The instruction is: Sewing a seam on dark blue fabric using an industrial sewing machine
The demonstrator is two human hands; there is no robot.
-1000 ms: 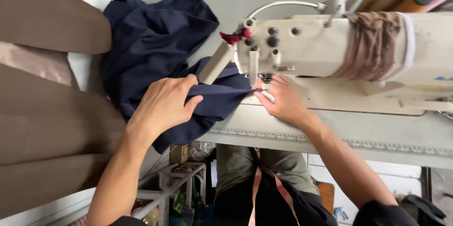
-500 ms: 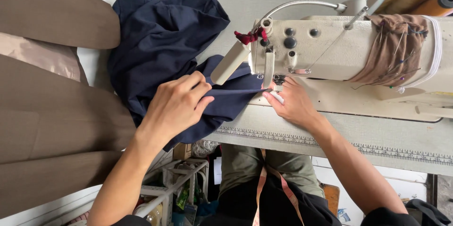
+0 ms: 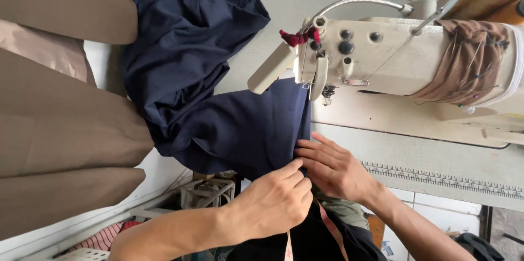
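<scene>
Brown fabric panels (image 3: 65, 130) fill the left of the frame, and a cream sewing machine (image 3: 404, 59) spans the upper right above the pale table (image 3: 436, 163). Navy cloth (image 3: 207, 92) lies heaped at upper centre, its flat part running down to the table's near edge under the machine head. Both hands meet at lower centre: the left hand (image 3: 273, 204) and right hand (image 3: 333, 168) pinch the cloth's edge, fingers closed on it. Earlier they lay apart, flat on the cloth by the needle.
</scene>
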